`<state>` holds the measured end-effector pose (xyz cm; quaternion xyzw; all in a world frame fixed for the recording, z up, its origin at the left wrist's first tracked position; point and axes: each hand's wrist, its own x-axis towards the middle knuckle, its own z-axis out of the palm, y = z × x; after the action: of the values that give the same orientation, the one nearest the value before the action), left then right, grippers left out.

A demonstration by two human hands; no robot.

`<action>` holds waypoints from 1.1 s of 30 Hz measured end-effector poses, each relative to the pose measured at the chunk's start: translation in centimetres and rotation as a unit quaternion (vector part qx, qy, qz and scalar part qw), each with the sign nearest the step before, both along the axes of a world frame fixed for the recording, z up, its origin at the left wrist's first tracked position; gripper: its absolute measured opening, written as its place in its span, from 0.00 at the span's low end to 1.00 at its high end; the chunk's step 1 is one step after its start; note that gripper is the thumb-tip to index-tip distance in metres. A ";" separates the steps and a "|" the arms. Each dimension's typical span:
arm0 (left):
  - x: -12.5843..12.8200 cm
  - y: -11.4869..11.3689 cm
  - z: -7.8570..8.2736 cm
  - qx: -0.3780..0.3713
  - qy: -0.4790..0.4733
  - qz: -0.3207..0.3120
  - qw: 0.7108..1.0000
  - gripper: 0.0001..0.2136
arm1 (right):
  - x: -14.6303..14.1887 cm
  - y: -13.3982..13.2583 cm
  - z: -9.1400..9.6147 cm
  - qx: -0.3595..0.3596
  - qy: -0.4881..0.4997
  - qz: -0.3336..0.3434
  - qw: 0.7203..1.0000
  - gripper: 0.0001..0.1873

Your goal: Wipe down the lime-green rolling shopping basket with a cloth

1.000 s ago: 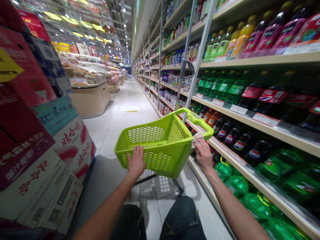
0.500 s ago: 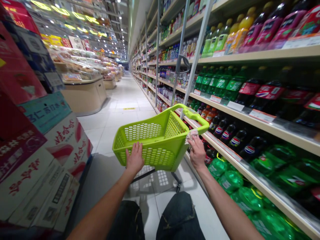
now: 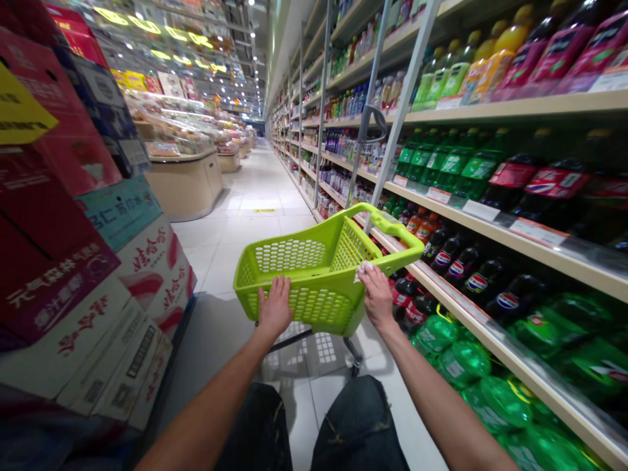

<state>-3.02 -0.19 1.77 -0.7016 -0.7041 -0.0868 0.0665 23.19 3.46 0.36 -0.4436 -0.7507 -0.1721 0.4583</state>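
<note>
A lime-green shopping cart (image 3: 314, 297) with perforated plastic sides stands side-on in front of me, its handle toward the shelves. My left hand (image 3: 275, 305) rests with fingers outstretched against the near side wall, toward the cart's left end. In the fingers of my right hand (image 3: 378, 296) is a crumpled whitish cloth or tissue (image 3: 363, 269), pressed on the upper rim just below the handle. The cart's basket looks bare inside where I can see it. Below it show dark legs and a wheel (image 3: 354, 358).
Shelves of drink bottles (image 3: 471, 163) run along the right, with large green bottles (image 3: 466, 360) at floor level. Stacked drink cartons (image 3: 147, 261) stand close on the left. Farther off, a display counter (image 3: 186, 183) borders the tiled aisle (image 3: 255, 196).
My right hand has moved the cloth leftward along the rim, away from the handle. My left hand keeps its place on the side wall. The view has shifted slightly left.
</note>
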 end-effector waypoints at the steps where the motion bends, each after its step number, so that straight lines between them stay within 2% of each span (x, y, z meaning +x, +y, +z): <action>1: -0.1 -0.1 -0.1 0.000 0.001 -0.002 1.000 0.33 | -0.3 0.0 -0.6 -0.013 -0.006 0.008 1.000 0.22; 4: -0.5 -0.3 -0.2 -0.004 0.002 -0.008 1.000 0.33 | -1.3 -1.2 -3.7 -0.058 -0.042 0.046 0.996 0.22; 6: -0.7 -0.5 -0.2 -0.006 0.001 -0.011 1.000 0.34 | -1.8 -2.1 -4.4 -0.064 -0.043 0.067 0.995 0.23; 7: -0.7 -0.5 -0.1 -0.006 -0.001 -0.012 1.000 0.34 | -2.1 -2.3 -4.0 -0.056 -0.033 0.074 0.995 0.23; 11: -0.5 -0.8 0.4 -0.015 -0.013 -0.003 1.000 0.35 | -3.8 -1.6 -0.3 -0.009 0.014 0.076 0.997 0.22; 12: -0.5 -0.9 0.5 -0.020 -0.017 -0.004 1.000 0.35 | -4.4 -1.3 -0.1 -0.010 0.012 0.076 0.997 0.21; 14: -1.0 -1.0 0.7 -0.029 -0.020 -0.023 0.999 0.34 | -5.7 -1.0 -1.2 -0.027 -0.013 0.089 0.996 0.20; 16: -2.1 -1.2 0.7 -0.029 -0.021 -0.025 0.999 0.34 | -7.0 -1.2 -3.6 -0.046 -0.049 0.113 0.991 0.18; 18: -3.5 -1.4 0.6 -0.027 -0.027 0.023 0.999 0.33 | -8.3 -1.7 -5.4 -0.051 -0.074 0.138 0.986 0.17; 19: -4.2 -1.4 0.5 -0.026 -0.031 0.050 0.998 0.34 | -9.0 -2.0 -5.7 -0.045 -0.079 0.151 0.984 0.16; 21: -5.4 -1.6 0.3 -0.029 -0.036 0.082 0.996 0.34 | -10.7 -2.3 -4.6 -0.025 -0.072 0.184 0.980 0.16; 24: -6.3 -1.8 0.2 -0.029 -0.045 0.065 0.996 0.33 | -14.1 -1.9 -1.4 -0.001 -0.042 0.221 0.974 0.16; 26: -6.8 -1.9 0.2 -0.027 -0.058 0.046 0.997 0.31 | -16.4 -1.4 -0.9 -0.003 -0.037 0.229 0.973 0.15; 28: -7.6 -2.0 0.2 -0.027 -0.079 0.035 0.996 0.30 | -18.1 -1.3 -2.3 -0.026 -0.065 0.236 0.969 0.13; 31: -9.3 -2.1 0.0 -0.032 -0.105 0.055 0.992 0.30 | -19.6 -1.9 -5.7 -0.068 -0.148 0.255 0.953 0.10; 33: -10.3 -2.0 -0.2 -0.036 -0.126 0.059 0.990 0.31 | -20.6 -2.3 -6.3 -0.061 -0.174 0.266 0.946 0.10</action>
<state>-13.27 -2.23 1.61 -0.6441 -0.7498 -0.1451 -0.0426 2.57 1.17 -5.92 -0.2184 -0.9184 -0.0726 0.3217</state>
